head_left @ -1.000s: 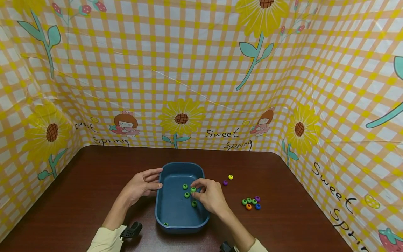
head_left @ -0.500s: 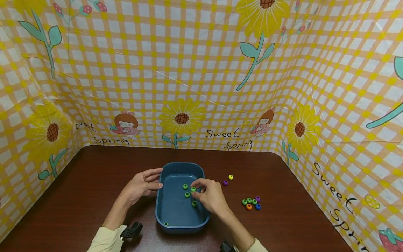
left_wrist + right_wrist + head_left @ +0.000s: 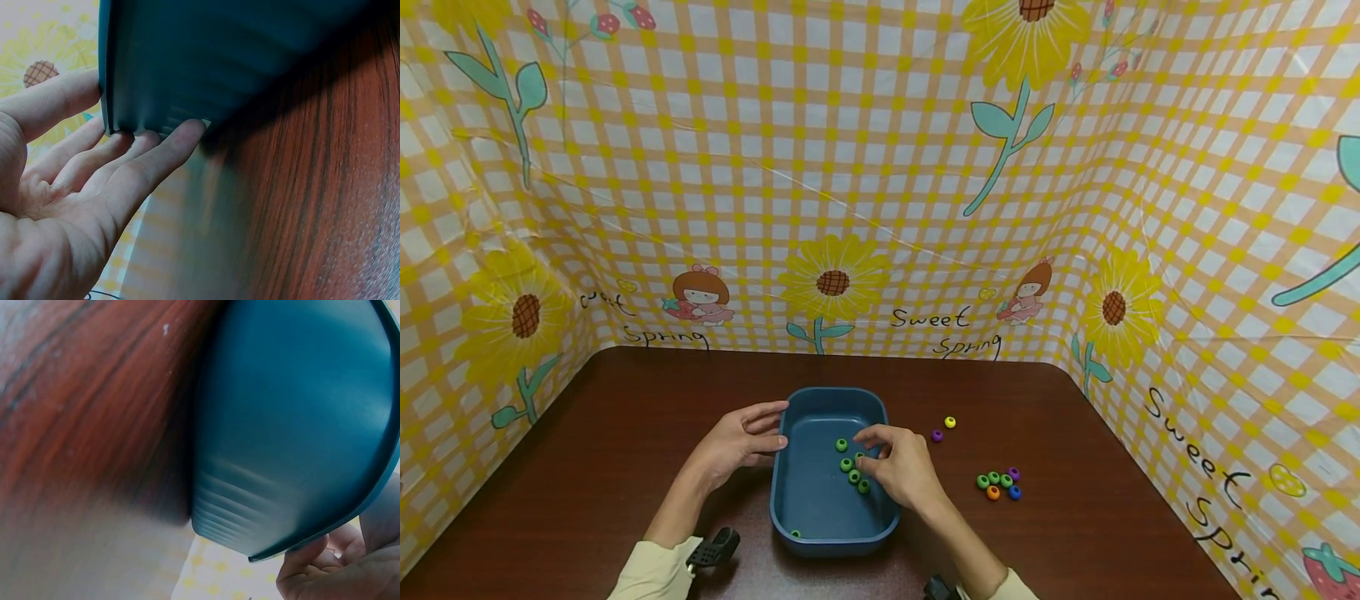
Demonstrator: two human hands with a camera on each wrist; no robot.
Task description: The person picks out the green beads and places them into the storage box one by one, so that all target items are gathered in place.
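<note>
A blue plastic box (image 3: 831, 546) stands on the brown table in the head view, with several green beads (image 3: 854, 477) on its floor. My left hand (image 3: 741, 442) touches the box's left wall with extended fingers; the left wrist view has those fingers (image 3: 144, 169) against the box side (image 3: 187, 56). Reaching over the right rim, my right hand (image 3: 902, 467) has thumb and forefinger apart above the beads, and no bead shows between them. One green bead (image 3: 860, 457) is partly covered by these fingertips. The box wall (image 3: 281, 425) hides the fingertips in the right wrist view.
Right of the box lie a yellow bead (image 3: 950, 422) and a purple bead (image 3: 937, 436). Farther right is a cluster of green beads (image 3: 994, 478), an orange bead (image 3: 993, 492), a blue bead (image 3: 1015, 492) and another purple bead (image 3: 1013, 474). Checked cloth (image 3: 865, 192) surrounds the table.
The green bead between my right fingertips has been let go, and one more bead shows on the box floor below them. Both hands have stayed in place.
</note>
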